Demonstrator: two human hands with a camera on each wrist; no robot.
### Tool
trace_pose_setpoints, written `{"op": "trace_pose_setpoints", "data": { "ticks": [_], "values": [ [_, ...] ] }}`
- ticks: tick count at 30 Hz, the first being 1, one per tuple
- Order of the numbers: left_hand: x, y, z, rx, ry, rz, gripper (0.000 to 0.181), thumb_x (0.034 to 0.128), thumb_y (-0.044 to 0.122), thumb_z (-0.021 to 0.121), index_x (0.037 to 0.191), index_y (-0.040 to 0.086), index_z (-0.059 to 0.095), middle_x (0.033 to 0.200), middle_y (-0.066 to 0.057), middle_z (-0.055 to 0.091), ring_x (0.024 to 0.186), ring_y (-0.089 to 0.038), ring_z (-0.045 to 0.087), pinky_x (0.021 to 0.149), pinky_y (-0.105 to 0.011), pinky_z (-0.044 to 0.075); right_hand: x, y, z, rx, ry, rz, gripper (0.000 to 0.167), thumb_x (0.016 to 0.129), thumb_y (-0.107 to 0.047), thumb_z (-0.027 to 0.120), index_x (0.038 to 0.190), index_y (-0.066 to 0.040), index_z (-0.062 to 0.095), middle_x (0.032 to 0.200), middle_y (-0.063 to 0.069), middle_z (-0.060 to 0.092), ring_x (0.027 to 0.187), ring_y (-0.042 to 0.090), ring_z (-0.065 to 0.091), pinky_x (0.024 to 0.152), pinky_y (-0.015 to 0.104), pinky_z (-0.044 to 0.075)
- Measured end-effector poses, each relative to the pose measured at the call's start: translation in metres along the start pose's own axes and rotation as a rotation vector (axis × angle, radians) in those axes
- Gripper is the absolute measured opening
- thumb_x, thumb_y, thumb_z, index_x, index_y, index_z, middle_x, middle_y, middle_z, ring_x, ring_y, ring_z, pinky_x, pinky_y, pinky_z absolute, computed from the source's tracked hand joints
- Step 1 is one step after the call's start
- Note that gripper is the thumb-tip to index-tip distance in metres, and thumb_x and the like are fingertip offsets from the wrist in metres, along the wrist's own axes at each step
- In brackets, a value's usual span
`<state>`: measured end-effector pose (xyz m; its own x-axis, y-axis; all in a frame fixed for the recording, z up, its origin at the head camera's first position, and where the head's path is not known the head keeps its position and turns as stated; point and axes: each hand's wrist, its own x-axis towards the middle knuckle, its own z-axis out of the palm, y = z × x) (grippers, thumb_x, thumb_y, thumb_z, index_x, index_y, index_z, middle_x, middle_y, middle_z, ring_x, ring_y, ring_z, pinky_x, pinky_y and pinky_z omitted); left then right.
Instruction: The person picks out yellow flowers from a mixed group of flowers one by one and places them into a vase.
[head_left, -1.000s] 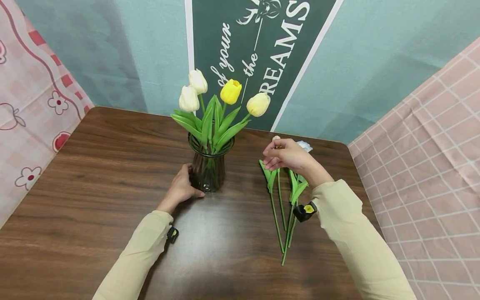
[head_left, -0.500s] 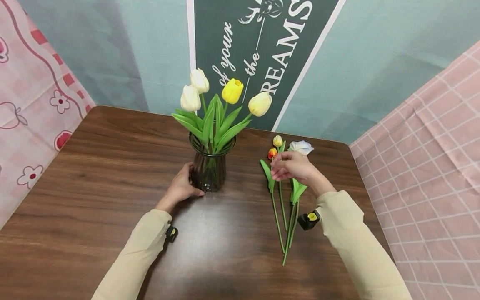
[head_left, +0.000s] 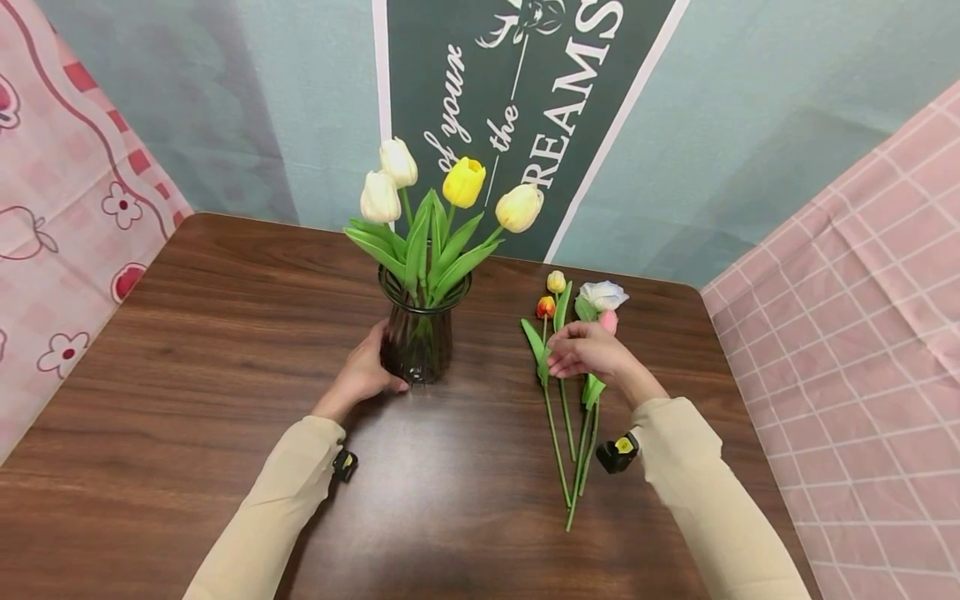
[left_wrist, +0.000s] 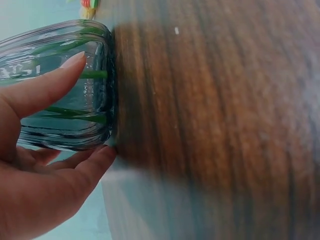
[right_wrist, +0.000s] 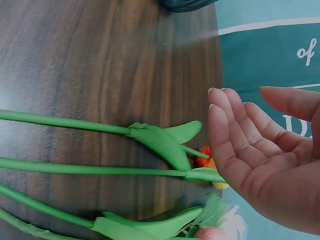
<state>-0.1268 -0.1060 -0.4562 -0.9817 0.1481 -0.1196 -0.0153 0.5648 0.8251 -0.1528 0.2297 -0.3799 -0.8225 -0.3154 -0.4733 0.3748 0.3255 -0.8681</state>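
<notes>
A dark ribbed glass vase point(head_left: 431, 342) stands upright with two white tulips point(head_left: 380, 197), a yellow tulip point(head_left: 464, 182) and a cream tulip point(head_left: 519, 207) in it. My left hand point(head_left: 363, 369) holds its lower part; in the left wrist view the thumb lies along the glass point(left_wrist: 65, 90), fingers on the opposite side. Over the loose stems hovers my right hand point(head_left: 588, 352), holding nothing, its fingers loosely bent in the right wrist view. Below and around it lie a red-orange tulip point(head_left: 546, 307), a small yellow tulip point(head_left: 556, 282), a pink flower point(head_left: 608, 322) and a pale blue-white flower point(head_left: 602, 295).
The brown wooden table point(head_left: 247, 333) meets a teal cloth backdrop with a dark printed panel point(head_left: 517, 108) behind the vase. A pink grid cloth point(head_left: 862, 333) borders the right side, a patterned pink cloth point(head_left: 67, 275) the left. Each wrist wears a small black camera point(head_left: 618, 452).
My right hand has come down and nearer over the loose flowers, uncovering their blooms. The left hand and the vase have stayed in place.
</notes>
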Motion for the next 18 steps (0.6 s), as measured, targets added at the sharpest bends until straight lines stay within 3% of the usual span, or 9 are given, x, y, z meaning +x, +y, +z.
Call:
{"op": "trace_pose_setpoints", "data": {
  "ticks": [9, 18],
  "values": [
    [0.0, -0.003, -0.001, 0.03, -0.011, 0.021, 0.097, 0.0607, -0.003, 0.077, 0.141, 0.001, 0.022, 0.134, -0.027, 0.039, 0.121, -0.043, 0.036, 0.1, -0.052, 0.03, 0.0, 0.011, -0.001, 0.005, 0.018, 0.027, 0.018, 0.093, -0.001, 0.043, 0.102, 0.014, 0.043, 0.073, 0.012, 0.061, 0.064, 0.017, 0.063, 0.064, 0.032, 0.054],
    [0.0, -0.003, -0.002, 0.012, -0.01, 0.013, 0.1, 0.0585, 0.0, 0.08, 0.141, 0.003, 0.024, 0.132, -0.026, 0.042, 0.121, -0.042, 0.038, 0.1, -0.052, 0.029, -0.001, 0.017, -0.003, -0.03, 0.013, 0.019, 0.017, 0.093, 0.0, 0.042, 0.101, 0.015, 0.043, 0.072, 0.012, 0.061, 0.063, 0.017, 0.063, 0.065, 0.035, 0.054]
  ]
}}
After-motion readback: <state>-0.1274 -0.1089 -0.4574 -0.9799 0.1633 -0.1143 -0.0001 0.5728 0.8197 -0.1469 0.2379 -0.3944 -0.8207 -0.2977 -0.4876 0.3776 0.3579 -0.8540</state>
